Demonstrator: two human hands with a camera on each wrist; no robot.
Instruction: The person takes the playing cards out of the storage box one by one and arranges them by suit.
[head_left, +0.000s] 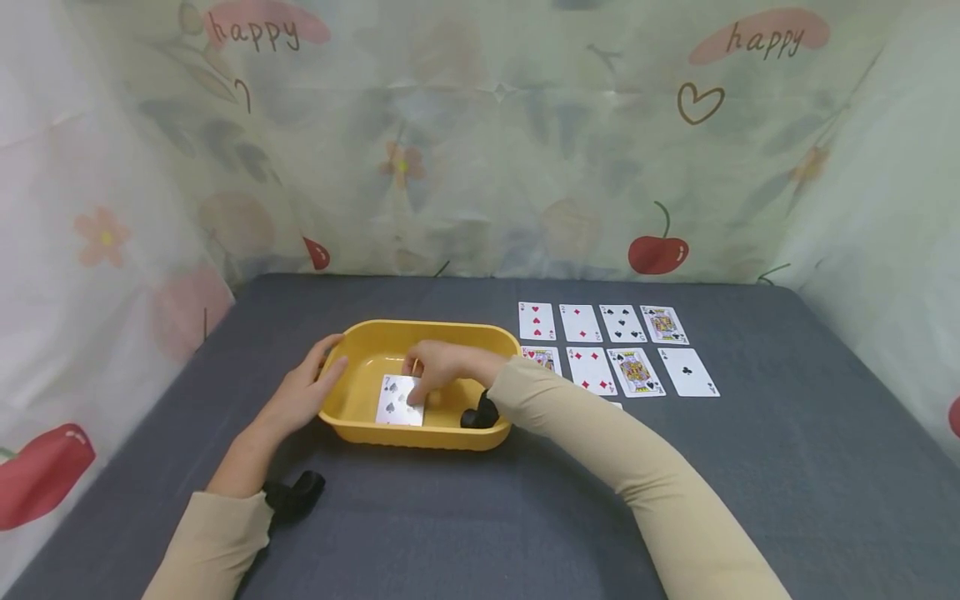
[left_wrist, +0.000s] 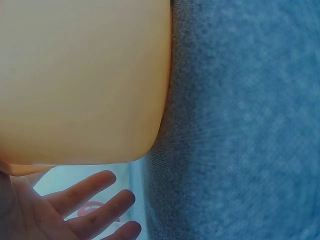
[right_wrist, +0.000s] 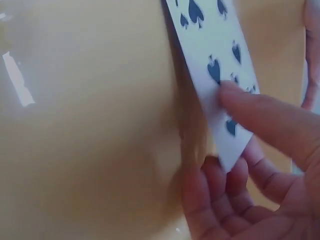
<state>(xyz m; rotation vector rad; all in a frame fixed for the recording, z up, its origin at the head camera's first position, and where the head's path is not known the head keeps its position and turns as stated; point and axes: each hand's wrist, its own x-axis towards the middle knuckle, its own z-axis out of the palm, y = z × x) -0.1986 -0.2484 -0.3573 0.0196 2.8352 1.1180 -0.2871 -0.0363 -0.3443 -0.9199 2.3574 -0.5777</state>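
A yellow plastic basin (head_left: 427,435) stands on the table. Inside it, my right hand (head_left: 442,364) pinches a playing card (head_left: 393,400) between thumb and fingers. In the right wrist view the spades card (right_wrist: 200,55) is tilted, its near corner between the thumb (right_wrist: 260,112) and curled fingertips. My left hand (head_left: 300,392) holds the basin's left end, thumb over the rim and the other fingers outside. Seen from the left wrist, several fingers (left_wrist: 102,215) spread beside the basin's outer wall (left_wrist: 85,85).
Face-up cards lie in rows right of the basin, among them a three of hearts (head_left: 536,322), a king (head_left: 636,372) and an ace of clubs (head_left: 687,372). My right sleeve (head_left: 585,425) partly covers some. A dark cloth (head_left: 480,525) covers the table; printed curtains (head_left: 487,167) surround it.
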